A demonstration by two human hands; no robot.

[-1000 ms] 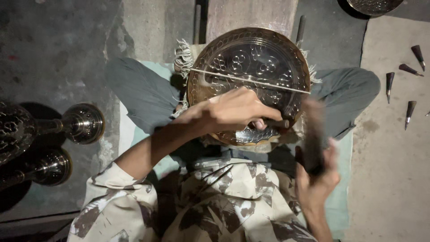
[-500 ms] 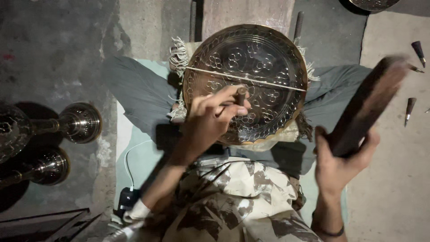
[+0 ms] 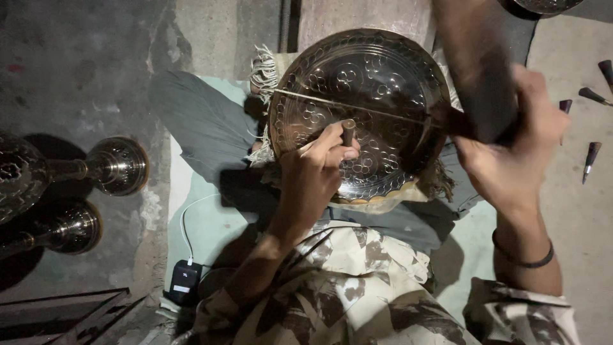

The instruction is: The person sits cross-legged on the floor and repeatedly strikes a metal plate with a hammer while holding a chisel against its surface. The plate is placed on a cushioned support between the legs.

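While blurred, right hand (image 3: 511, 153) clenched on dark mallet (image 3: 479, 76), left hand (image 3: 316, 176) pinching chisel (image 3: 348, 133) on engraved tray (image 3: 383, 70).

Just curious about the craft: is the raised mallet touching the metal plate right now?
No, the right hand holds the mallet up, apart from the plate.

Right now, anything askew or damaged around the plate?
Nothing stands out. The engraved metal plate rests tilted on the lap, left hand holding a punch on it, right hand gripping a dark mallet. Spare punches lie on the floor.
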